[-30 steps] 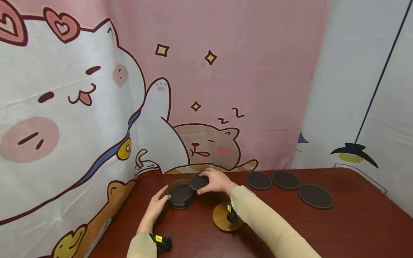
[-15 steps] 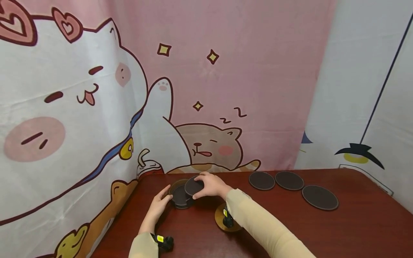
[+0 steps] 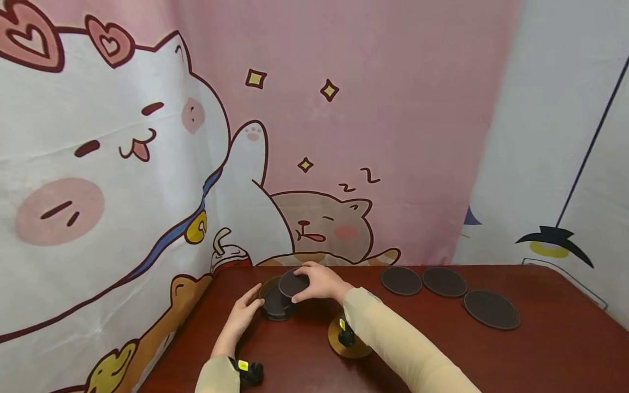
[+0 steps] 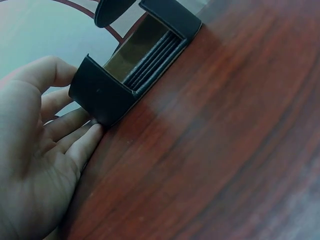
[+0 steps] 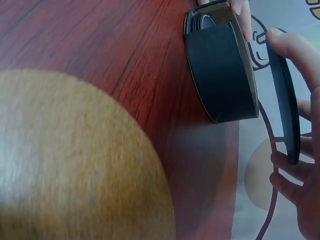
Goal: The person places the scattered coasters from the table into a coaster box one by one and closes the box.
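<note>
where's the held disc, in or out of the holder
Out: the right hand holds the disc above the holder, a gap showing between them.

Red-brn table [image 3: 295, 357] — pink bkgd cloth [image 3: 403, 109]

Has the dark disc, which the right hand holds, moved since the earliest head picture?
Yes, the held disc moved left in the head view, away from the leftmost dark disc lying on the table, and now covers more of the holder.
</note>
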Action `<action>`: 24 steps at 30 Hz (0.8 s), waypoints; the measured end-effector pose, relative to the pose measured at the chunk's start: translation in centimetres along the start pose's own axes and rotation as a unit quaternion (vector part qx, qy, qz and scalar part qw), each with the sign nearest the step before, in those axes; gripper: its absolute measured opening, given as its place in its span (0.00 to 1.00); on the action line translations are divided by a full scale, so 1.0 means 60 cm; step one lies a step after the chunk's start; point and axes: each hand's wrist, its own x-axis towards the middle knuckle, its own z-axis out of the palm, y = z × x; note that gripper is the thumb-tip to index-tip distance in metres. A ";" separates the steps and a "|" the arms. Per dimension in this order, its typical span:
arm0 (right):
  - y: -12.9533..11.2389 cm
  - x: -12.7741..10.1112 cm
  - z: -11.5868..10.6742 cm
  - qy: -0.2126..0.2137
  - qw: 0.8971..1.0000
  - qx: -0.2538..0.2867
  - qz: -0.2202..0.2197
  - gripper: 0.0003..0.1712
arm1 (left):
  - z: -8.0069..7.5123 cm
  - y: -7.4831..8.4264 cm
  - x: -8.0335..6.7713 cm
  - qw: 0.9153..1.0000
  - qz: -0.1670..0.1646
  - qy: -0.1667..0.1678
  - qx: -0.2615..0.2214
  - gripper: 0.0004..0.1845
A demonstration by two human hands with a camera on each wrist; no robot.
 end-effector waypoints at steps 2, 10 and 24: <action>-0.001 0.000 0.002 0.001 1.000 -0.006 0.004 0.45 | 0.004 0.000 0.002 1.000 0.000 -0.005 0.002 0.29; -0.018 0.008 0.013 0.007 1.000 -0.022 -0.019 0.45 | 0.005 0.006 0.009 1.000 0.004 0.017 0.009 0.28; -0.032 0.004 0.038 -0.013 1.000 -0.017 -0.019 0.44 | 0.004 -0.001 0.001 1.000 0.000 0.006 0.013 0.28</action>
